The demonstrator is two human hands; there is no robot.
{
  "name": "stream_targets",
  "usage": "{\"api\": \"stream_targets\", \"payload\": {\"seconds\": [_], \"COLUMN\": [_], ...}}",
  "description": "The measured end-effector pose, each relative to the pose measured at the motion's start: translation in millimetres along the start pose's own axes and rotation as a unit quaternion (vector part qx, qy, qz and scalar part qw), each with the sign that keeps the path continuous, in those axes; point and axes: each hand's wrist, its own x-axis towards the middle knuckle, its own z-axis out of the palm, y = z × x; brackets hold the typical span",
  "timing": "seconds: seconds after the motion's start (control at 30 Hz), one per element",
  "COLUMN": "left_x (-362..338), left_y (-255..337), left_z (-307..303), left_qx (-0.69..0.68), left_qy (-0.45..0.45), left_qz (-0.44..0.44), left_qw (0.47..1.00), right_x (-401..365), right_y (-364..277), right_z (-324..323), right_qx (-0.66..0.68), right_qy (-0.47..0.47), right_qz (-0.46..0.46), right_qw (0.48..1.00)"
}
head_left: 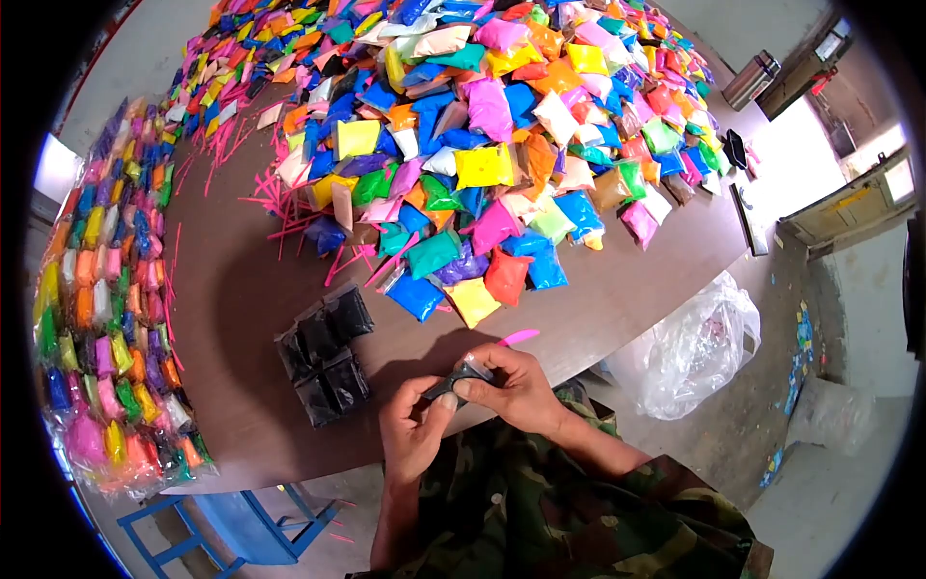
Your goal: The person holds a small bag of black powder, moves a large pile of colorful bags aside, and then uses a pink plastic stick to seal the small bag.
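Note:
Near the table's front edge, both my hands grip one small black packet [446, 386] with a clear plastic edge. My left hand [415, 425] pinches its left end between thumb and fingers. My right hand [511, 386] has its thumb pressed on the other end. Just beyond the right fingers a pink plastic tool [521, 337] shows its rounded end; whether the hand touches it is hidden. To the left of my hands several black packets [323, 352] lie grouped on the brown table [241, 415].
A big heap of colourful packets [482, 164] covers the table's far side, with pink plastic sticks [280, 207] beside it. Long clear bags of packets [106, 328] lie along the left edge. A clear plastic bag [690, 347] hangs at right; a metal flask [752, 79] stands far right.

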Motion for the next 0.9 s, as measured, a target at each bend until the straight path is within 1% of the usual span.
{"api": "stream_targets", "payload": {"seconds": [0.1,0.2,0.23,0.27,0.3,0.33,0.37,0.47,0.53,0.63,0.87,0.9], "left_x": [0.3,-1.9,-2.5,-3.3,-4.2,-3.6,-3.1,-0.7,0.0,0.6,-3.5,-4.6], "left_y": [-7.5,-15.9,-15.9,-9.0,-13.9,-4.8,3.6,4.8,2.4,-0.5,-3.1,-0.5], "left_z": [0.2,0.0,-0.8,-0.6,-5.2,-4.9,-2.9,-4.4,-6.5,-6.7,-3.4,-3.9], "left_qx": [0.007,0.016,0.021,0.032,0.053,0.062,0.070,0.051,0.059,0.054,0.068,0.056], "left_qy": [0.017,0.012,0.009,0.004,-0.018,-0.023,-0.030,-0.044,-0.037,-0.020,-0.020,-0.028], "left_qz": [0.020,0.040,0.047,0.034,0.040,0.042,0.043,0.031,0.030,0.041,0.077,0.062], "left_qw": [1.000,0.999,0.999,0.999,0.998,0.997,0.996,0.997,0.997,0.997,0.995,0.996], "right_x": [2.1,-0.5,-2.5,-4.2,-3.9,-3.6,-3.7,-3.7,-3.1,-1.0,-4.0,-5.5], "right_y": [-3.2,-4.3,-2.6,0.4,3.6,2.2,3.0,2.8,1.0,-5.3,-0.2,1.1], "right_z": [5.8,6.8,6.1,4.0,3.1,3.0,3.2,3.6,1.1,3.9,-1.1,-3.4], "right_qx": [-0.022,-0.055,-0.071,-0.085,-0.095,-0.121,-0.110,-0.050,-0.039,-0.016,-0.035,-0.038], "right_qy": [0.004,0.035,0.042,0.045,0.043,0.047,0.049,0.033,0.018,0.007,0.013,0.017], "right_qz": [-0.027,0.014,0.005,-0.006,-0.018,-0.041,-0.039,-0.020,0.004,0.011,0.010,0.019], "right_qw": [0.999,0.998,0.997,0.995,0.994,0.991,0.992,0.998,0.999,1.000,0.999,0.999]}}
